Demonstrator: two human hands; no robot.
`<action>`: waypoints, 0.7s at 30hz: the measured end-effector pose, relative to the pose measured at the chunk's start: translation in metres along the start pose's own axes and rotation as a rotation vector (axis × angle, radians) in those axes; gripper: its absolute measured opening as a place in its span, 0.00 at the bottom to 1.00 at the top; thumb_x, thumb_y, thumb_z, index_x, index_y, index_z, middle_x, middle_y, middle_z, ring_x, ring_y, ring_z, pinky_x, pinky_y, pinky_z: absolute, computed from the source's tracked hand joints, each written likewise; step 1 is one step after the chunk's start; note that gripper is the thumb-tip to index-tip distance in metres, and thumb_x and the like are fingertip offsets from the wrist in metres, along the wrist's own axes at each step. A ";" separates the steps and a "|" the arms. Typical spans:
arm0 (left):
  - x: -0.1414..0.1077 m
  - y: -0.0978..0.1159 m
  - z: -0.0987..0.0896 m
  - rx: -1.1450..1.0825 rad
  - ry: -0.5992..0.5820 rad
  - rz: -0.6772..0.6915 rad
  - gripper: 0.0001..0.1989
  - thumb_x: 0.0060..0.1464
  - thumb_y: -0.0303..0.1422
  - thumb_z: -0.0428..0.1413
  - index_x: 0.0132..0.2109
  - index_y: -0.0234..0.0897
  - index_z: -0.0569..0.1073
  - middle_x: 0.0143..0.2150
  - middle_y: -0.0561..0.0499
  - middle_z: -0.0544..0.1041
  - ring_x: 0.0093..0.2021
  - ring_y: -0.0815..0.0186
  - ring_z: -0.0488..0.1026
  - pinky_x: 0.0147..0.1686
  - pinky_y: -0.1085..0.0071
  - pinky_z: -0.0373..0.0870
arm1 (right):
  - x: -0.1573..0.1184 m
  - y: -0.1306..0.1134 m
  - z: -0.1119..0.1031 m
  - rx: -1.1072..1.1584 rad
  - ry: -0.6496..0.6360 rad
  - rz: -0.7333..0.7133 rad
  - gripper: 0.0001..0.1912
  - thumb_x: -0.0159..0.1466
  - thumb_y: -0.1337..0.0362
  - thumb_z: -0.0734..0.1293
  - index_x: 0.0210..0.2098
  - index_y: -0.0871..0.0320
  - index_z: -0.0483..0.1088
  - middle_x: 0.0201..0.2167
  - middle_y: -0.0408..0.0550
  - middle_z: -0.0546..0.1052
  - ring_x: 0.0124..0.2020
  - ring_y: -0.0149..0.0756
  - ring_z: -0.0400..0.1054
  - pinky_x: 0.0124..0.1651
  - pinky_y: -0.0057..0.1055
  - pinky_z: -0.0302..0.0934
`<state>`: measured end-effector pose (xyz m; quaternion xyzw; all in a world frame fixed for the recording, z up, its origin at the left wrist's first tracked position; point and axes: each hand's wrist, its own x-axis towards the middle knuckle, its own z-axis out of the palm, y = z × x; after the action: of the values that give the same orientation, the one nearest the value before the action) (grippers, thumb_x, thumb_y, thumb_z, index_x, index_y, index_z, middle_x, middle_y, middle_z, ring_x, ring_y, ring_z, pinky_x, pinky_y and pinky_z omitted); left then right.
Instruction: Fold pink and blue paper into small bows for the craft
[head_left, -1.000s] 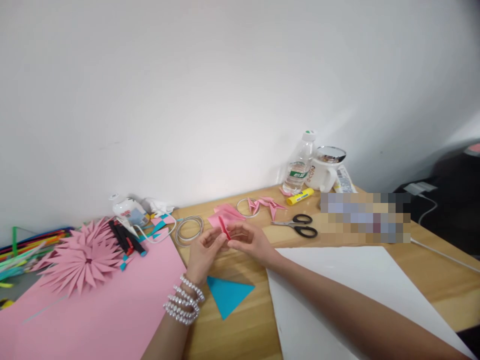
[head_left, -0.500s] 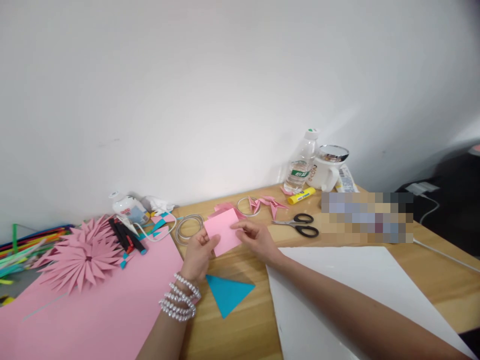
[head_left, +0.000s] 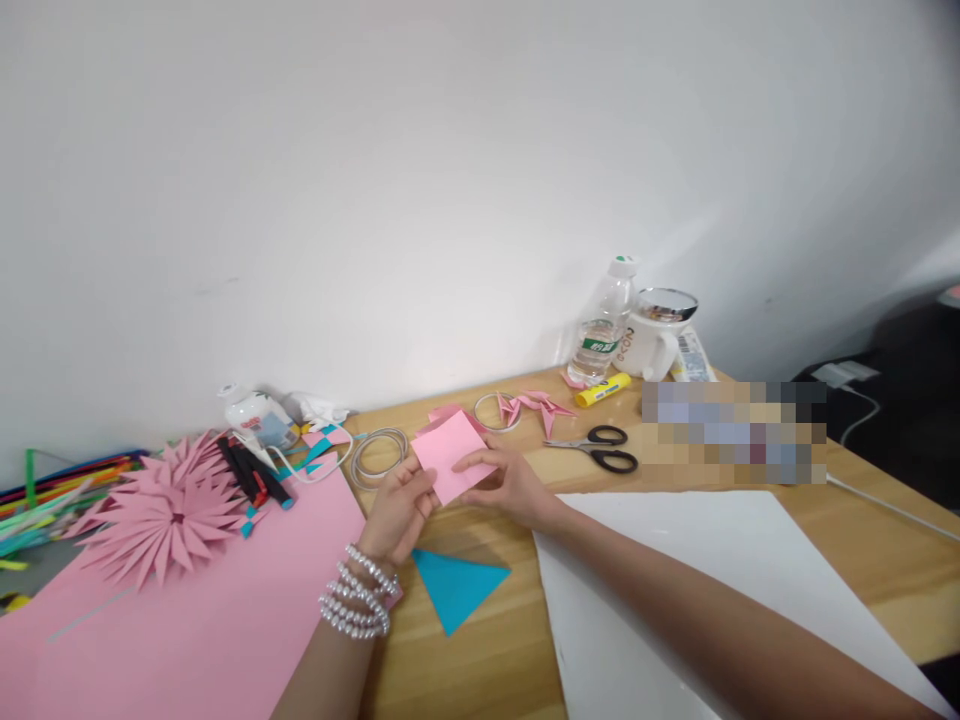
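Turned a bit since before, the square pink paper (head_left: 448,446) is pinched by the left hand (head_left: 397,510) and right hand (head_left: 517,488) over the wooden table (head_left: 465,680); the clear plastic bottle (head_left: 600,340) is just part-filled with liquid.

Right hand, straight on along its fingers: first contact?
The square of pink paper, right at the fingertips of the right hand. Beyond it in that line, probably the left hand; depth is unclear from this one view.
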<state>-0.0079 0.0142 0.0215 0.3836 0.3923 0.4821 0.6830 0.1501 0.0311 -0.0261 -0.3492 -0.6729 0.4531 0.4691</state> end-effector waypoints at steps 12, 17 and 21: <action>0.000 -0.004 0.001 0.117 -0.089 0.062 0.27 0.37 0.24 0.62 0.49 0.33 0.68 0.49 0.40 0.72 0.49 0.57 0.69 0.48 0.64 0.64 | 0.003 -0.003 -0.002 0.002 0.163 0.042 0.12 0.47 0.58 0.71 0.27 0.58 0.71 0.28 0.45 0.72 0.33 0.35 0.66 0.34 0.29 0.60; 0.001 -0.005 -0.001 0.138 -0.041 0.097 0.30 0.36 0.24 0.62 0.50 0.35 0.66 0.49 0.42 0.72 0.47 0.59 0.70 0.47 0.65 0.65 | 0.003 -0.004 0.000 0.079 0.152 0.061 0.11 0.49 0.58 0.70 0.25 0.59 0.71 0.25 0.45 0.72 0.29 0.32 0.66 0.31 0.27 0.60; 0.001 -0.007 0.001 0.195 0.041 0.167 0.27 0.36 0.26 0.62 0.48 0.33 0.68 0.47 0.41 0.74 0.45 0.58 0.71 0.44 0.65 0.68 | 0.002 -0.006 0.001 0.059 0.137 0.031 0.10 0.48 0.59 0.70 0.25 0.59 0.72 0.27 0.45 0.73 0.31 0.33 0.67 0.33 0.28 0.61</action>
<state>-0.0040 0.0136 0.0159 0.4697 0.4180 0.5048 0.5915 0.1479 0.0301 -0.0201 -0.3759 -0.6201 0.4548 0.5170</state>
